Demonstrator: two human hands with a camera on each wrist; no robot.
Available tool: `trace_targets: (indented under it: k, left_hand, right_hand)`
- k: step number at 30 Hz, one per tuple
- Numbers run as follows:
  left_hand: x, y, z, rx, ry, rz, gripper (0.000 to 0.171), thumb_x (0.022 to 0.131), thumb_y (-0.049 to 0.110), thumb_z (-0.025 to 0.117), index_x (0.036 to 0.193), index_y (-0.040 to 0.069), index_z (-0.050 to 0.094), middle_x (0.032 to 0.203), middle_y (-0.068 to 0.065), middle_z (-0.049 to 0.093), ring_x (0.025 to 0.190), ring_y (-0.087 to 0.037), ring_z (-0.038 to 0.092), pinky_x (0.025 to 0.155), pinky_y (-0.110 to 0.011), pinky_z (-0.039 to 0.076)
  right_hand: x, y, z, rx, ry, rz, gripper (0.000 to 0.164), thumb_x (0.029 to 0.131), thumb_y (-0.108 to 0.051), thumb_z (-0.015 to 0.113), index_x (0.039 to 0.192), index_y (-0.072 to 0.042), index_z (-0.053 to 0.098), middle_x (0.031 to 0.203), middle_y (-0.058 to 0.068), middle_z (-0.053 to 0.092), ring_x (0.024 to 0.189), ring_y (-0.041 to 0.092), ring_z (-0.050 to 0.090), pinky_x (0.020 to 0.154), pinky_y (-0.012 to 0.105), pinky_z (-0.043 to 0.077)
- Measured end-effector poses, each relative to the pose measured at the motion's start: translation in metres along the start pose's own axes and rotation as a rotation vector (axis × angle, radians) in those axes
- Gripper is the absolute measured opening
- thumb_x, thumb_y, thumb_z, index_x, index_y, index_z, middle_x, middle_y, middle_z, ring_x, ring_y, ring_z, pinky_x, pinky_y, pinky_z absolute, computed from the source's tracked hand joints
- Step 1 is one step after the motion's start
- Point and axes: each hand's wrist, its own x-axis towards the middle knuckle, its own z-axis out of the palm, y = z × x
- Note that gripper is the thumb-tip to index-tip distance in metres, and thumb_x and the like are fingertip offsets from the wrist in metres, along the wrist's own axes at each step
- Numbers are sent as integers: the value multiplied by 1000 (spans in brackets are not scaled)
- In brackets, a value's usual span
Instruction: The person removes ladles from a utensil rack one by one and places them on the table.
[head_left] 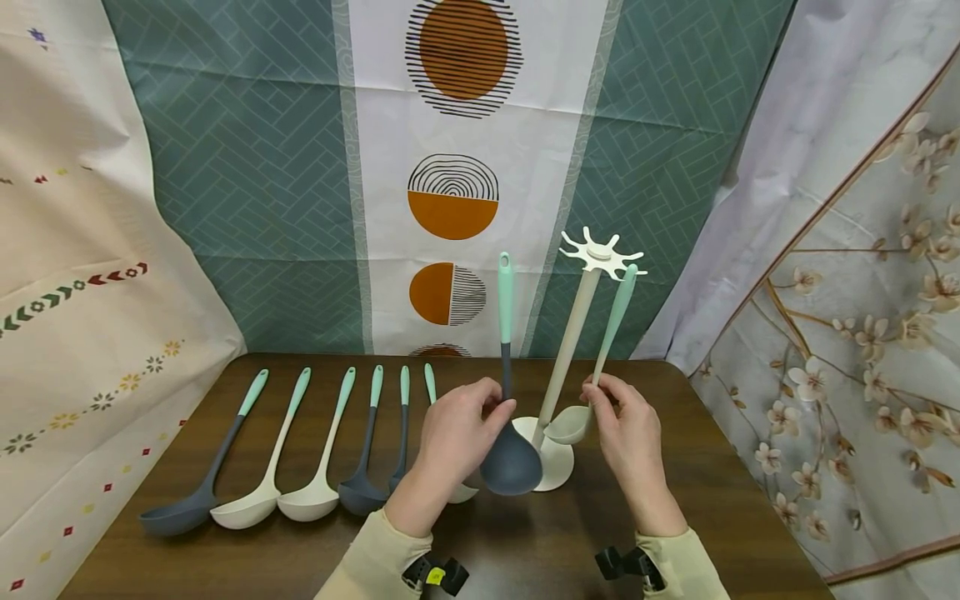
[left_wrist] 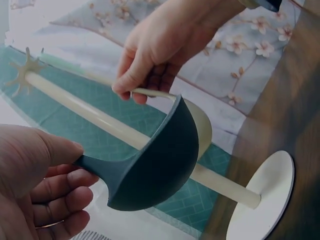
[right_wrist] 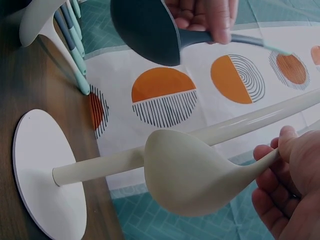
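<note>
My left hand (head_left: pixel 462 429) pinches the shaft of a dark grey ladle (head_left: pixel 512 460) whose mint handle points up. Its bowl hangs in front of the stand's base. On the right, my right hand (head_left: pixel 628 423) pinches a cream ladle (head_left: pixel 567 425) low on its shaft, its mint handle leaning up beside the stand's top. Between the two hands rises a cream utensil stand (head_left: pixel 573 333) with a round white base and a crown of curved hooks. In the right wrist view the cream ladle's bowl (right_wrist: pixel 187 172) overlaps the stand's pole; whether they touch I cannot tell.
Several ladles lie in a row on the brown table's left: a grey ladle (head_left: pixel 180 512), a cream ladle (head_left: pixel 247 508), another cream ladle (head_left: pixel 309 502) and a smaller grey ladle (head_left: pixel 362 493) among them. My left arm partly covers the row's right end. A patterned curtain (head_left: pixel 255 167) hangs behind.
</note>
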Motion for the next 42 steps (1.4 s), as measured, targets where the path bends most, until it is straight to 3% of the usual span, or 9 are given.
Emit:
trace_targets:
  k: [21,42]
  left_hand:
    - [1,-28,23,78,-135,-133,20,100,26,85,87,15,74,66,9,59,57,-10,50,51,-28,40]
    - [1,-47,39,131,-228,-221,22,99,26,86,84,15,74,68,5,60,59,-15,53,53,-31,42]
  right_hand:
    - [0,2,0,-5,4,4,5,105,-14,78,107,-11,81,92,-2,78,83,16,66,68,20,45]
    - [0,2,-1,-2,-3,17,5,105,-13,78,107,-11,81,93,-1,78,82,17,66,68,21,45]
